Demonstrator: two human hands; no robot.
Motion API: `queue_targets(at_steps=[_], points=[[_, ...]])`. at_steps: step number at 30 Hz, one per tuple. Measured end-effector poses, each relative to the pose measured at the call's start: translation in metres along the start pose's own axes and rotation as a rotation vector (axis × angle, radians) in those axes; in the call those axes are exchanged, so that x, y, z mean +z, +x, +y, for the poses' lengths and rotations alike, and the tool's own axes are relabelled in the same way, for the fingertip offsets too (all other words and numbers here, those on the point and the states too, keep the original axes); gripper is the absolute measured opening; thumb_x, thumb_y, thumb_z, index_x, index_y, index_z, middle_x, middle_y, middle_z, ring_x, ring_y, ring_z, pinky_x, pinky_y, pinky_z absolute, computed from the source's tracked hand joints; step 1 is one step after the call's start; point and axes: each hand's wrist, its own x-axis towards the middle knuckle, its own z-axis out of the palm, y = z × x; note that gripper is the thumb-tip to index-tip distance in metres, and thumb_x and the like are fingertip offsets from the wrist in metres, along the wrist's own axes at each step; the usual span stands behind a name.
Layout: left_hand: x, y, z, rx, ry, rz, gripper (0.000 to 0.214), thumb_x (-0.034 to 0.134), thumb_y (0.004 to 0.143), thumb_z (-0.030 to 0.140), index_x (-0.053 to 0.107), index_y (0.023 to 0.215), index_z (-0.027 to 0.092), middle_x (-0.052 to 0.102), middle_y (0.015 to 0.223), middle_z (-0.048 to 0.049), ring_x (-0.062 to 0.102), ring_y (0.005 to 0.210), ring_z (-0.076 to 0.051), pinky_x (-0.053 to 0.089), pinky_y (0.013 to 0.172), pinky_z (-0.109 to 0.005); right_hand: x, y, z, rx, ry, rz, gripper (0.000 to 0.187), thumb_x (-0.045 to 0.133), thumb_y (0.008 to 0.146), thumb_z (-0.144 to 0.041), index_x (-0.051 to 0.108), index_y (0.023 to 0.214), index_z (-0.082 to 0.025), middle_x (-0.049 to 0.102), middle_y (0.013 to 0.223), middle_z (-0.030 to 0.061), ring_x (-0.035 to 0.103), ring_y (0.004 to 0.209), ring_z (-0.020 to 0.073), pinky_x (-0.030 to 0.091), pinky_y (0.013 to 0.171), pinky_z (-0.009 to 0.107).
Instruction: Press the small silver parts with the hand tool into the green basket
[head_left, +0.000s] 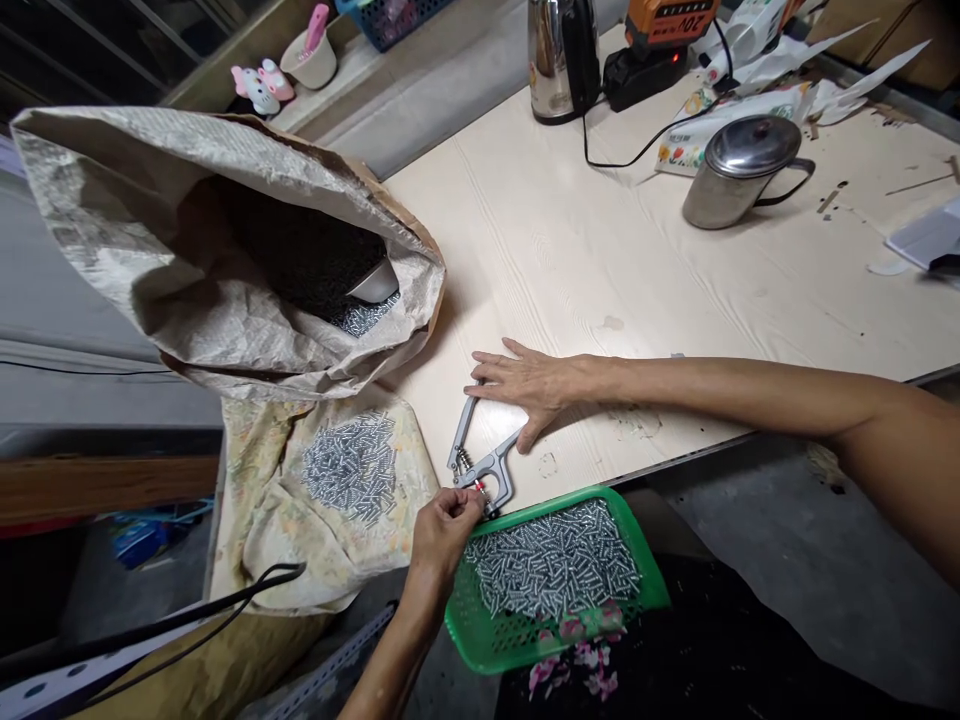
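Note:
A grey plier-like hand tool (pixel 495 465) with two spread handles and small springs lies on the table. My right hand (pixel 525 385) is spread flat over the ends of its handles, fingers apart. At the tool's near end, my left hand (pixel 448 520) has its thumb and fingers pinched together; whatever is between them is too small to make out. Just below sits a green plastic basket (pixel 654 570) full of small ridged metal pieces (pixel 559 560). Left of my left hand, a pile of smooth small metal tubes or pins (pixel 352 465) rests on a patterned cloth (pixel 277 540).
A large open paper sack (pixel 315 375) at the left holds metal pieces and a metal scoop (pixel 375 283). Toward the back of the table (pixel 525 230) stand a kettle (pixel 555 60), a battery tool (pixel 660 50) with a cord, and a lidded metal cup (pixel 724 190).

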Motion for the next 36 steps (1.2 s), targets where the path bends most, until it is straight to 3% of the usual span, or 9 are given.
queue_targets(at_steps=[4,9,17,21,23,27,29,32,36], points=[[0.0,0.001,-0.001,-0.012,0.013,0.008,0.038,0.073,0.048,0.05,0.067,0.059,0.013,0.061,0.056,-0.0009,0.05,0.055,-0.012,0.038,0.057,-0.024,-0.002,0.004,0.0,-0.018,-0.023,0.02,0.099,0.07,0.063,-0.07,0.04,0.136,-0.011,0.043,0.134,0.0195,0.038,0.124,0.0359,0.028,0.102,0.06],[0.0,0.003,-0.005,-0.009,0.003,0.001,0.04,0.073,0.049,0.051,0.067,0.061,0.013,0.062,0.057,-0.0012,0.051,0.056,-0.013,0.038,0.058,-0.024,-0.009,0.007,-0.002,-0.035,-0.063,0.01,0.083,0.073,0.06,-0.069,0.051,0.116,-0.011,0.049,0.116,0.0141,0.042,0.105,0.0292,0.04,0.086,0.044],[0.0,0.003,-0.006,-0.006,0.02,0.014,0.042,0.074,0.049,0.051,0.068,0.061,0.012,0.062,0.056,-0.0011,0.05,0.056,-0.013,0.038,0.057,-0.024,-0.004,0.004,-0.001,-0.024,-0.086,0.043,0.076,0.069,0.065,-0.07,0.053,0.112,-0.013,0.051,0.11,0.0121,0.042,0.101,0.0277,0.038,0.083,0.042],[-0.001,0.003,-0.008,0.022,0.038,0.008,0.042,0.074,0.051,0.053,0.068,0.061,0.013,0.061,0.057,-0.0012,0.05,0.056,-0.013,0.037,0.057,-0.024,-0.005,-0.004,-0.003,-0.036,-0.071,0.102,0.083,0.067,0.067,-0.071,0.049,0.123,-0.013,0.048,0.124,0.016,0.041,0.109,0.0309,0.035,0.089,0.046],[-0.002,0.003,-0.01,0.042,0.036,-0.004,0.042,0.074,0.053,0.053,0.068,0.061,0.013,0.062,0.06,-0.0013,0.05,0.057,-0.013,0.037,0.058,-0.024,-0.006,-0.008,-0.011,-0.066,-0.081,0.183,0.069,0.062,0.076,-0.066,0.051,0.122,-0.015,0.049,0.124,0.015,0.041,0.109,0.0297,0.034,0.089,0.045],[-0.004,0.003,-0.012,0.065,0.052,-0.006,0.041,0.073,0.055,0.052,0.069,0.062,0.012,0.062,0.063,-0.0019,0.051,0.059,-0.013,0.037,0.058,-0.024,0.001,-0.01,-0.039,-0.185,-0.102,0.298,0.018,0.048,0.096,-0.034,0.061,0.101,-0.023,0.058,0.098,0.004,0.043,0.096,0.0215,0.033,0.081,0.036],[-0.004,0.003,-0.012,0.067,0.063,-0.007,0.041,0.073,0.055,0.052,0.07,0.064,0.012,0.063,0.063,-0.0021,0.052,0.059,-0.014,0.037,0.057,-0.023,0.012,-0.009,-0.052,-0.21,-0.092,0.291,0.019,0.044,0.098,-0.028,0.062,0.095,-0.023,0.058,0.092,0.0035,0.043,0.092,0.02,0.032,0.076,0.034],[-0.004,0.001,-0.012,0.081,0.107,-0.007,0.042,0.07,0.057,0.055,0.07,0.065,0.013,0.063,0.062,-0.0022,0.053,0.058,-0.015,0.038,0.057,-0.025,0.028,-0.01,-0.06,-0.077,-0.038,0.293,0.016,0.046,0.096,-0.026,0.061,0.098,-0.021,0.057,0.1,0.0056,0.042,0.093,0.02,0.033,0.074,0.033],[-0.001,-0.007,-0.014,0.235,0.217,0.074,0.04,0.063,0.069,0.055,0.071,0.071,0.016,0.065,0.071,-0.0042,0.058,0.066,-0.018,0.042,0.064,-0.027,0.033,-0.019,-0.052,0.024,-0.032,0.217,0.019,0.057,0.09,-0.027,0.058,0.108,-0.02,0.056,0.108,0.0075,0.042,0.098,0.0227,0.035,0.077,0.035]])
